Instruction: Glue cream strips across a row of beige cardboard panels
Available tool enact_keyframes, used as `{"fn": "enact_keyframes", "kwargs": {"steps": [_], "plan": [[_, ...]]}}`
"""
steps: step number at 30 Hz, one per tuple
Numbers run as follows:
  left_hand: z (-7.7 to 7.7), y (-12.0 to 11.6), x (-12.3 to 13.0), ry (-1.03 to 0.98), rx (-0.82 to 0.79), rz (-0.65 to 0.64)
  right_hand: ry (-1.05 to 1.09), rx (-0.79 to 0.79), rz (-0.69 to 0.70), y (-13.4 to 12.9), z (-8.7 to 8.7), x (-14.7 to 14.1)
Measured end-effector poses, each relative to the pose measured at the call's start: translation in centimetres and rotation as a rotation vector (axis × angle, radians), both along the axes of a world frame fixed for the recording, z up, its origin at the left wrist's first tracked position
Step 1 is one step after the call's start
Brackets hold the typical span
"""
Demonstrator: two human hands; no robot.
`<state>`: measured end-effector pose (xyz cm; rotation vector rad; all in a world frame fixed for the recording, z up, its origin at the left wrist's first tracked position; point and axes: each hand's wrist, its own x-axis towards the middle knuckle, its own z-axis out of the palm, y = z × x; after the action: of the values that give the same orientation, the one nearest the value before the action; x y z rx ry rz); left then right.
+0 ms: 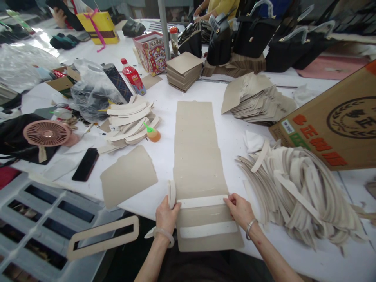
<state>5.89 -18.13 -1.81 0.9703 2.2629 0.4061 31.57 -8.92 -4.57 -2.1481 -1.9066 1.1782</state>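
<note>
A white strip [202, 201] lies across a beige panel [207, 216], and both hands are at its ends. My left hand [167, 214] is closed round a few more curved white strips [172, 192], its thumb at the left end of the strip on the panel. Fingers of my right hand [241, 211] pinch that strip's right end. Nearer to me, a second white strip [208, 229] rests on the same panel. Beyond it, a row of overlapping beige panels [195, 137] with small holes runs away from me.
A big heap of strips [296, 184] is at right beside a cardboard box [331, 129]. Leftward are a loose panel [129, 176], a strip pile [132, 121], a glue bottle [153, 134], a phone [85, 164] and a pink fan [49, 133]. Panel stacks [183, 72] and black bags [254, 33] stand behind.
</note>
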Motion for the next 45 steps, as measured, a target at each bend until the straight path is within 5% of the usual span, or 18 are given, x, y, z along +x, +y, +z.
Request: {"fn": "enact_keyframes", "kwargs": {"steps": [10,15,19,26,30,38,45], "plan": [[-0.7,-0.1,-0.1,-0.074,0.047,0.011,0.046,-0.037,-0.108,-0.2,-0.3,-0.2],[0.7,-0.2,-1.2,-0.16,0.082,0.006,0.075,0.023,-0.121,0.1,0.4,0.5],[3.9,-0.2,-1.5,-0.315,0.15,-0.06,0.097,0.203,-0.081,0.0,2.9,-0.9],[7.8,0.0,2.9,-0.634,0.187,-0.309,0.618,0.22,0.177,-2.6,9.3,-8.5],[7.7,-1.2,5.0,-0.728,0.172,-0.272,0.621,0.243,0.149,-4.6,9.9,-8.1],[5.6,-4.2,7.1,-0.775,-0.063,-0.178,0.55,0.176,0.023,-7.7,8.1,-5.0],[4.4,-5.0,3.6,-0.828,-0.082,-0.164,0.516,0.004,0.015,-5.6,9.1,-4.5]]}}
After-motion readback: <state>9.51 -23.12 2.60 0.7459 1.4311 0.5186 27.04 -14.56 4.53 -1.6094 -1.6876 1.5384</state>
